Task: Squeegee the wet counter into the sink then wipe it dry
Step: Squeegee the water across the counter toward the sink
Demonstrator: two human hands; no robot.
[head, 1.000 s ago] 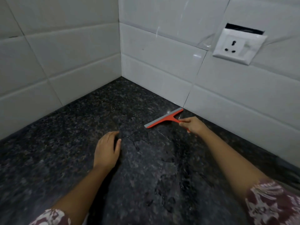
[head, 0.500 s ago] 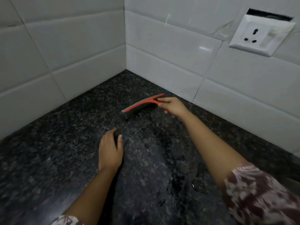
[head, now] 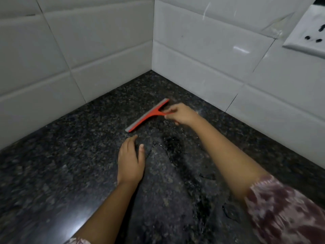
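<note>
My right hand (head: 181, 114) grips the handle of a red squeegee (head: 146, 115) with a grey rubber blade. The blade lies flat on the dark speckled granite counter (head: 70, 155), a short way out from the tiled corner. My left hand (head: 131, 161) rests palm down on the counter, fingers straight, just in front of the blade's near end. Streaks and puddles of water (head: 175, 147) shine on the stone between my two arms. No sink is in view.
White tiled walls (head: 88, 59) meet in a corner behind the counter. A white wall socket (head: 306, 36) sits on the right wall at the upper right. More water spots (head: 230, 211) lie near my right sleeve.
My right hand has carried the squeegee from by the right wall toward the corner and set its blade down on the counter. My left hand has stayed flat in place.
</note>
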